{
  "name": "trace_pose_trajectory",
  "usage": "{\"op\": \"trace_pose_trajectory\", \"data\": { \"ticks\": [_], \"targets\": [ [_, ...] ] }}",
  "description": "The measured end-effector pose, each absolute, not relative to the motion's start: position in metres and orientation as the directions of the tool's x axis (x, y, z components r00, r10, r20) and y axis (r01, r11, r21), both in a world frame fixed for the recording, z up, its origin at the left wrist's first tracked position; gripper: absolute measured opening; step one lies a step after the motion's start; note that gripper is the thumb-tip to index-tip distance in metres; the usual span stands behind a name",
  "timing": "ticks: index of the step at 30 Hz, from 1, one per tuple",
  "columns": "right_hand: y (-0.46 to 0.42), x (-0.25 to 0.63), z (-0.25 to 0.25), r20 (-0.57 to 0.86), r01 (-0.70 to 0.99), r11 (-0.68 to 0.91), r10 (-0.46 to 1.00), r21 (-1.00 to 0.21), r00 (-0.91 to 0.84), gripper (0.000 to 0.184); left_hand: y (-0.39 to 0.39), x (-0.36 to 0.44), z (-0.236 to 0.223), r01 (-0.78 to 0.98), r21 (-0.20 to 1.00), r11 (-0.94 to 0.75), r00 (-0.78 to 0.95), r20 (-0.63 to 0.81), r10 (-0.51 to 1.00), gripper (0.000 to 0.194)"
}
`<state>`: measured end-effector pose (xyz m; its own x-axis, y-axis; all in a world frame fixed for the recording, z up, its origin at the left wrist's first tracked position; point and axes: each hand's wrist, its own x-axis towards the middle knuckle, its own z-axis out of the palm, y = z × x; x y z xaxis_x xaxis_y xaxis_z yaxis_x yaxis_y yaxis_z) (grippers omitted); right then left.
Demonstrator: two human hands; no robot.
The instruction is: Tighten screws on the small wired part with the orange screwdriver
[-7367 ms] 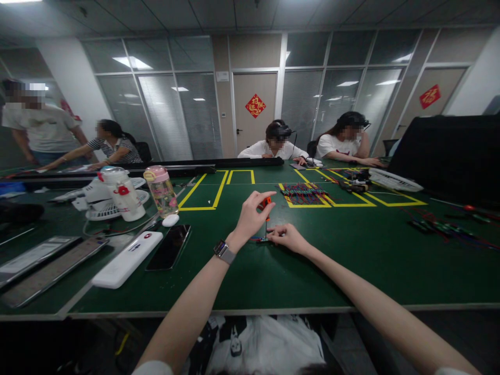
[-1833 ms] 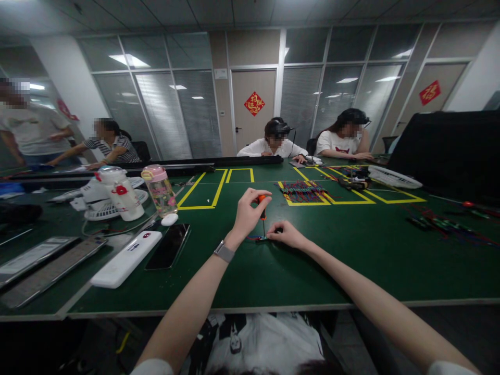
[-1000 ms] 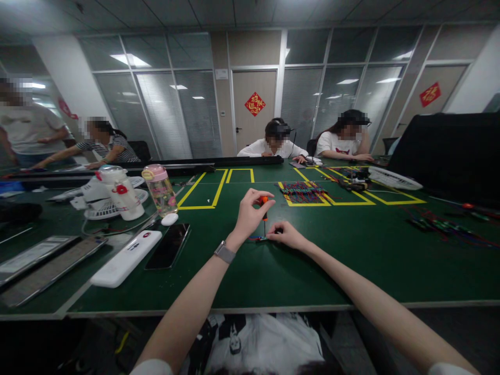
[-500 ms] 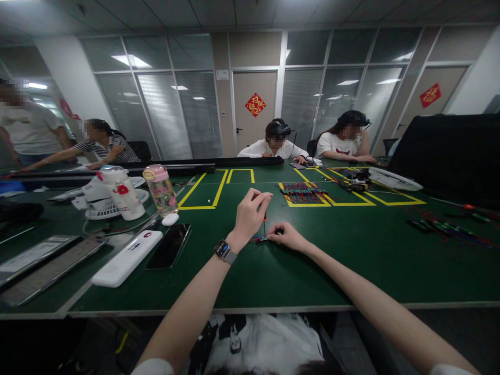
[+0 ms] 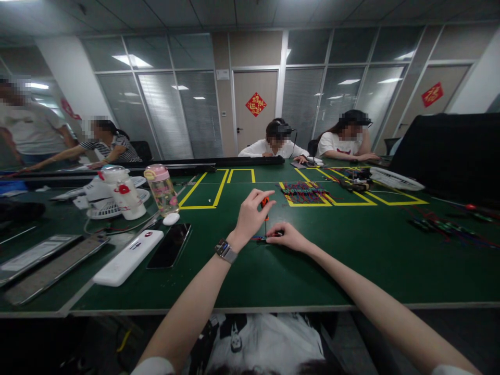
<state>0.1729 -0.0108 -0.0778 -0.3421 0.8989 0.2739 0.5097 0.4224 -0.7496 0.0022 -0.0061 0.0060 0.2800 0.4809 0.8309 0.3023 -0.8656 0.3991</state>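
Observation:
My left hand (image 5: 252, 211), wearing a watch, is raised over the table around the orange handle of a screwdriver (image 5: 265, 202). The screwdriver stands upright, its thin shaft running down to a small circuit board with wires (image 5: 261, 239). Thumb and forefinger of this hand curve round the handle, with the tips a little apart. My right hand (image 5: 287, 237) rests low on the table, fingers pinched at the right side of that board. The fingers partly cover the board, and the screwdriver's tip is too small to make out.
Wired boards (image 5: 307, 192) lie bundled inside yellow tape ahead, with more wired pieces (image 5: 449, 226) at the right. To the left are a phone (image 5: 170, 246), a white power bank (image 5: 128, 258), a clear bottle (image 5: 162, 192) and a white bottle (image 5: 127, 195). Co-workers sit across the table.
The thumb and forefinger of my left hand have spread slightly, and more of the orange handle shows between them. My right hand stays at the board.

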Motion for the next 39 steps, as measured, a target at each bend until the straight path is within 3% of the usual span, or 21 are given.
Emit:
{"op": "trace_pose_trajectory", "data": {
  "ticks": [5,12,18,26,32,34,39],
  "targets": [
    [-0.0083,0.1734,-0.0814,0.281,0.513,0.414,0.905,-0.752,-0.318,0.021,-0.0019,0.0051,0.005,0.092,0.578,-0.811,0.333,0.75,0.572,0.033],
    [-0.0071,0.1747,-0.0801,0.271,0.496,0.405,0.907,-0.768,-0.321,0.02,-0.0049,0.0019,0.0057,0.346,0.448,-0.824,0.198,0.824,0.531,0.021],
    [-0.0066,0.1744,-0.0817,0.278,0.506,0.415,0.904,-0.757,-0.325,0.02,-0.0063,0.0055,0.0069,0.15,0.527,-0.837,0.299,0.783,0.546,0.031],
    [-0.0108,0.1709,-0.08,0.284,0.544,0.402,0.914,-0.736,-0.291,0.018,-0.0049,0.0037,0.0074,0.241,0.525,-0.816,0.193,0.798,0.571,0.019],
    [-0.0134,0.1697,-0.0786,0.29,0.545,0.402,0.914,-0.736,-0.284,0.02,-0.0014,0.0051,0.0062,0.032,0.68,-0.732,0.322,0.687,0.652,0.032],
    [-0.0134,0.1698,-0.079,0.293,0.547,0.403,0.914,-0.734,-0.28,0.019,-0.0017,0.005,0.0059,0.079,0.663,-0.744,0.301,0.696,0.652,0.028],
    [-0.0121,0.1707,-0.0799,0.3,0.546,0.415,0.909,-0.728,-0.29,0.019,-0.0076,0.0039,0.0067,0.349,0.493,-0.797,0.188,0.796,0.575,0.021]
  ]
}}
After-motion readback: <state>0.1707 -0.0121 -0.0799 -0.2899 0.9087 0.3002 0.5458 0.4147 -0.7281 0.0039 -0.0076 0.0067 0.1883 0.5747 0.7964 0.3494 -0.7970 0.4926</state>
